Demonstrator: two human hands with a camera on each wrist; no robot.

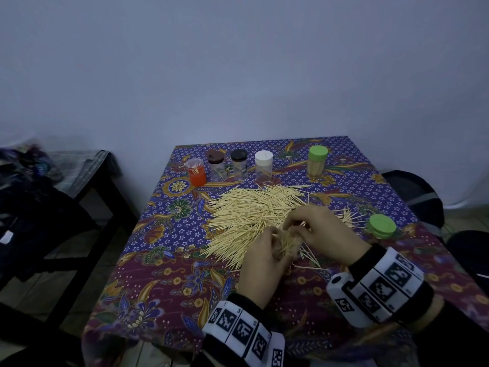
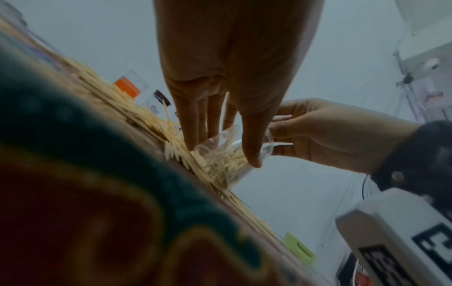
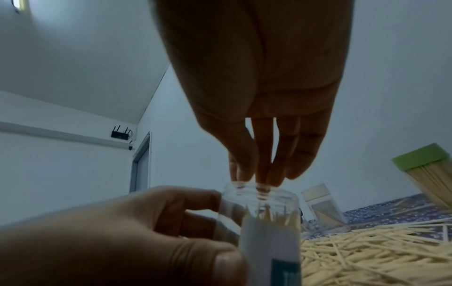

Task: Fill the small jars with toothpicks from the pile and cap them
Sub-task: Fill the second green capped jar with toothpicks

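Filling an open clear jar at the near edge of the toothpick pile [image 1: 254, 213].

Head: left hand [image 1: 264, 263] gripping the jar [image 1: 287, 243]; right hand [image 1: 325, 229] reaching fingertips into its mouth. Sitting behind the pile: orange jar [image 1: 196, 172], three more capped jars, green-capped full jar [image 1: 317, 161]; loose green cap [image 1: 382, 225] lying right.
Left wrist: jar [image 2: 220, 154] part-filled.
Right wrist: fingertips [image 3: 263, 180] entering jar [image 3: 271, 222]; grasp unclear.

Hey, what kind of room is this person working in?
Probably a room in a home: a small table under a batik-patterned cloth, a plain white wall, and a Wi-Fi router mounted beside a door.
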